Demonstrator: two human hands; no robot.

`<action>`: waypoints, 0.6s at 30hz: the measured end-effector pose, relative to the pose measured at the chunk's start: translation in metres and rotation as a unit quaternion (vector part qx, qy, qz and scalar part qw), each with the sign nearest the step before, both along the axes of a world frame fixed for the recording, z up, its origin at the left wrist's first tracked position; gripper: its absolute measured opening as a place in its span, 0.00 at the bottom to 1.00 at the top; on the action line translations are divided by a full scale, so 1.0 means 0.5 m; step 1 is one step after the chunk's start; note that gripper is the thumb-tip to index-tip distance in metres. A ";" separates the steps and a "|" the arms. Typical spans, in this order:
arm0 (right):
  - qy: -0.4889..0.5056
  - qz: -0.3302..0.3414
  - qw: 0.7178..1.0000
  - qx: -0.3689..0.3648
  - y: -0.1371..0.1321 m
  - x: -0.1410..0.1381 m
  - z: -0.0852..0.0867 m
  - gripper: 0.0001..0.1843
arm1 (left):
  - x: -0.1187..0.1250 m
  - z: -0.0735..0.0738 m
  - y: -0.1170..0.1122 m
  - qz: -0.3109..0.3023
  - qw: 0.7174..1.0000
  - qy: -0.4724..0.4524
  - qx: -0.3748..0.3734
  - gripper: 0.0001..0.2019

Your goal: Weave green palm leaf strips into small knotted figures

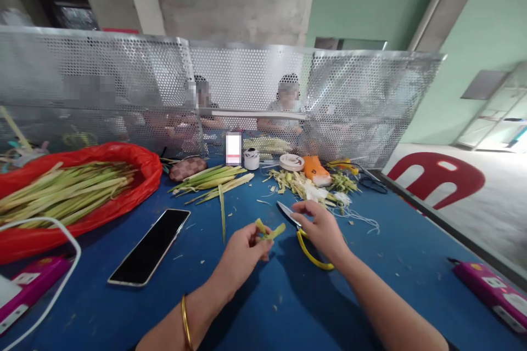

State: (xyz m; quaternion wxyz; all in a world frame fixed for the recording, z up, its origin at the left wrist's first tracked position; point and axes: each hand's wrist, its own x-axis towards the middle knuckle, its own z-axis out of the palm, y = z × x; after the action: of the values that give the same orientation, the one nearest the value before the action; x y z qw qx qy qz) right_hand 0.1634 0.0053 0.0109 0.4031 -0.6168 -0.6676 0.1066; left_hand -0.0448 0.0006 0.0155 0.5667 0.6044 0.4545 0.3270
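Note:
My left hand (242, 252), wearing a gold bangle on the wrist, pinches a short, folded strip of pale green leaf (276, 232). The strip's ends stick out past the fingertips. To the right, my right hand (319, 230) is curled over a pair of scissors (308, 252) with yellow handles, its fingers at the blades near the pivot. The blades point away and to the left; my palm covers part of the handles. Ahead lies a bundle of long green leaf strips (209, 180), with one single strip (223, 214) apart from it, pointing toward me.
A red plastic bag (140, 162) of leaf strips and a black phone (152, 247) are on the left. Leaf scraps (294, 184), a tape roll (292, 162) and an orange packet (316, 170) lie at the back. Purple power strips (489, 288) flank the blue table. A perforated metal screen (251, 77) stands behind.

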 end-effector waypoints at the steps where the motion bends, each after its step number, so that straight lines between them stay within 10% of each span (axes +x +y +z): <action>1: -0.057 -0.055 0.997 -0.018 0.015 0.022 0.004 0.10 | -0.006 0.005 0.003 -0.018 0.998 0.047 0.034 0.15; 6: -0.184 -0.164 0.966 -0.079 0.103 0.117 0.006 0.21 | -0.031 0.034 -0.002 -0.026 0.939 0.306 0.158 0.20; 11: -0.179 -0.181 0.953 -0.164 0.167 0.162 -0.019 0.14 | -0.037 0.045 -0.013 -0.043 0.941 0.287 0.173 0.47; 18: -0.134 -0.236 0.948 -0.169 0.230 0.244 0.036 0.19 | -0.023 0.055 -0.033 -0.120 0.927 0.327 0.140 0.42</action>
State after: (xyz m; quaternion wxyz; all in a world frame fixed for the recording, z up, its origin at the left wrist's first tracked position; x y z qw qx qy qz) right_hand 0.2854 0.1201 0.0289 0.2133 -0.8244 -0.5230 0.0364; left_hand -0.0562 -0.0159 0.0429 0.3315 0.8008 0.4886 0.1010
